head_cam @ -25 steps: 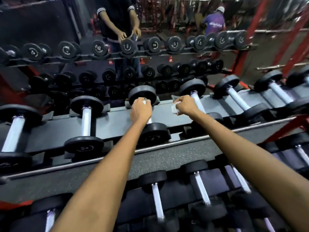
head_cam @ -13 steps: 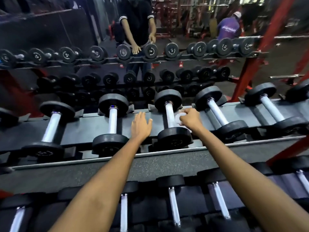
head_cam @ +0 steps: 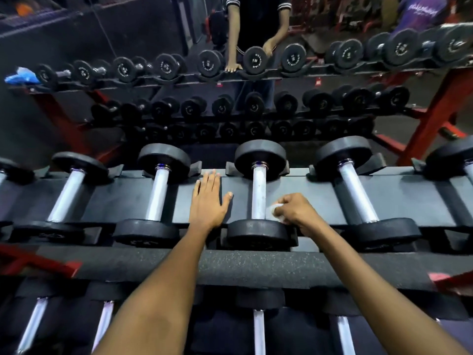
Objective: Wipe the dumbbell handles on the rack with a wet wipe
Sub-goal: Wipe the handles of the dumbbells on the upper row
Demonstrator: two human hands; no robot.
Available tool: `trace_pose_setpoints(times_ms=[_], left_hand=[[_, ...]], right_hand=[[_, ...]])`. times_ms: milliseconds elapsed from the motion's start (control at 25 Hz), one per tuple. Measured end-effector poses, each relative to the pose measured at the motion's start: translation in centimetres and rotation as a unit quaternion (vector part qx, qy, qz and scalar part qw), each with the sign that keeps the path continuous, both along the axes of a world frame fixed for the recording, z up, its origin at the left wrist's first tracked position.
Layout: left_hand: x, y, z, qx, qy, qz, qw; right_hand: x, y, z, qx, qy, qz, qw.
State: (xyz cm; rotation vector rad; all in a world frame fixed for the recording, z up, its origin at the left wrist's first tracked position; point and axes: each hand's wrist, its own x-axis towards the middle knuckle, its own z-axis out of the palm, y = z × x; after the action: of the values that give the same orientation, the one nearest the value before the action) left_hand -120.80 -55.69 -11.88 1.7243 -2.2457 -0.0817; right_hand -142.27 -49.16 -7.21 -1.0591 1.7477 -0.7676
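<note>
Two hands: both of ours are out over the top shelf of the dumbbell rack [head_cam: 294,184], no gloves.
Left hand [head_cam: 207,201]: flat, fingers straight and together, thumb out to the right, palm down on the grey shelf between two dumbbells; we hold nothing in it.
Right hand [head_cam: 297,211]: fingers curled round a bunched white wet wipe [head_cam: 273,210], knuckles up.
Wet wipe: we have it against the right side of the centre dumbbell handle [head_cam: 258,193], low on the bar, just above the near weight head [head_cam: 258,233].
Centre dumbbell: lies near-to-far in its cradle, far head [head_cam: 259,156] at the back edge of the shelf.
Neighbours: one dumbbell handle to the left [head_cam: 158,194], one to the right [head_cam: 358,192], both untouched by our hands.
Lower shelf: more chrome handles [head_cam: 259,331] show near us, under our forearms.
Far side: a mirror [head_cam: 143,29] shows the rack and our own reflection [head_cam: 257,24]; a blue packet [head_cam: 21,74] sits far left.
</note>
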Motion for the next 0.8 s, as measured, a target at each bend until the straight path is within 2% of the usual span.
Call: trace_pose_setpoints(times_ms=[240,360,480,680,800], left_hand=[[0.1,0.0,-0.2,-0.002,0.03,0.007,1.0],[0.1,-0.3,-0.2,-0.006,0.037,0.008,0.999],[0.1,-0.1,-0.2,-0.009,0.047,0.008,0.999],[0.0,-0.3,-0.1,-0.009,0.054,0.009,0.998],[0.0,-0.2,-0.1,-0.01,0.061,0.009,0.998]], right_hand=[[-0.4,0.3,0.1,0.086,-0.164,0.152,0.971],[-1.3,0.5,0.7,0.095,-0.111,0.156,0.977],[0.3,0.6,0.7,0.116,-0.129,0.135,0.976],[-0.9,0.4,2.2,0.113,-0.05,0.192,0.974],[0.7,0.3,1.3,0.127,-0.146,0.174,0.966]])
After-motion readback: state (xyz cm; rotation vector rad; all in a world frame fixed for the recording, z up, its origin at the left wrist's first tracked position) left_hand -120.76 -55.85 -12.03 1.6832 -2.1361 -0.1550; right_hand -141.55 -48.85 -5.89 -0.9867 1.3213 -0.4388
